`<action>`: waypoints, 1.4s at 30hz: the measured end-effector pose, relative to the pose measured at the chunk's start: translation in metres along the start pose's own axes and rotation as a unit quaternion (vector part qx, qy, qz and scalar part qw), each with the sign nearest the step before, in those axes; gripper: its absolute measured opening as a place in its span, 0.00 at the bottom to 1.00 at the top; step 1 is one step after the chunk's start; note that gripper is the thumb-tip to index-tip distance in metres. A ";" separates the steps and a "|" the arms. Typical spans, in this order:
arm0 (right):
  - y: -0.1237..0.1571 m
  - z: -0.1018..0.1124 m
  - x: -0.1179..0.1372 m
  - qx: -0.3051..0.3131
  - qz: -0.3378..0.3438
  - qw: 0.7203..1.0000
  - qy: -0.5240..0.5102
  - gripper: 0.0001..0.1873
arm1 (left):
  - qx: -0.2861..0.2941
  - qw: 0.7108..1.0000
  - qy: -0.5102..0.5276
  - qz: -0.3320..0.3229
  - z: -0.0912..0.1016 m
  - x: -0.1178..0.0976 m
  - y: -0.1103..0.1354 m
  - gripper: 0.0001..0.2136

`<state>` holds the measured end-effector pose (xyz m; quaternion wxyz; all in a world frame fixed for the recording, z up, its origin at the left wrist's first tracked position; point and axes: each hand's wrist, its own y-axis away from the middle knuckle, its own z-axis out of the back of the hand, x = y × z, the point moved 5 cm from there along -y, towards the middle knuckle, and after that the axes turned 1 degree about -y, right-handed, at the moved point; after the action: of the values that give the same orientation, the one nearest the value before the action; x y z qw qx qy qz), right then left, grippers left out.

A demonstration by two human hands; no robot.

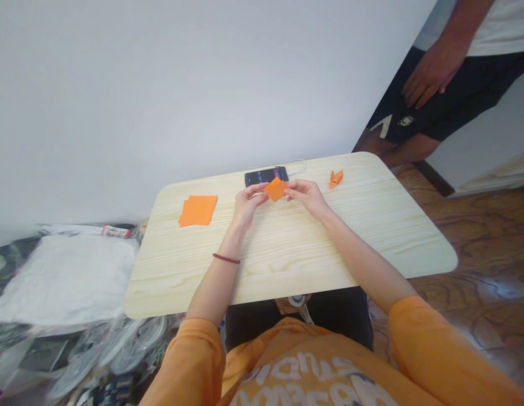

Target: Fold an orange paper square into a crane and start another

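- The left hand (245,206) is at centre frame, its fingers (257,194) closed on the left edge of an orange paper square (276,189).
- The right hand (308,198) pinches the same square from the right, its fingers (294,193) nearly meeting the paper's lower right edge.
- The square is held just above the pale wood-grain worktop (287,265), in front of a black smartphone (262,177) with a white cable (299,164).
- A stack of orange paper (198,211) lies left of centre; a small folded orange paper piece (336,179) lies to the right.
- A dark beaded bracelet (226,258) circles the left wrist.
- At upper right, a standing person's hand (433,76) hangs beside dark shorts (448,101).
- A white plastic-wrapped package (63,279) sits at lower left.
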<state>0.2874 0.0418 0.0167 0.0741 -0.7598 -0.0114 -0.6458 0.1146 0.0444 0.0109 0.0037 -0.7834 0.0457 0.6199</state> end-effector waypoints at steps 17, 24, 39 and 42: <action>0.001 0.007 0.008 -0.056 0.015 0.998 0.003 0.16 | 0.047 0.998 -0.032 -0.003 -0.014 -0.011 0.011 0.13; 0.001 0.002 0.006 -0.021 0.003 1.000 -0.005 0.15 | 0.004 0.999 -0.035 -0.011 -0.010 -0.006 0.009 0.17; 0.004 0.007 0.014 0.044 0.001 0.995 0.087 0.17 | 0.023 0.998 -0.048 0.015 -0.001 -0.008 0.003 0.17; 0.004 0.008 0.012 0.038 -0.024 0.997 0.064 0.17 | 0.029 0.998 -0.052 0.008 -0.004 -0.008 0.004 0.18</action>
<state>0.2974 0.0375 0.0270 0.0880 -0.7127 -0.0498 -0.6941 0.1161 0.0406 0.0197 0.0239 -0.7495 0.0692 0.6580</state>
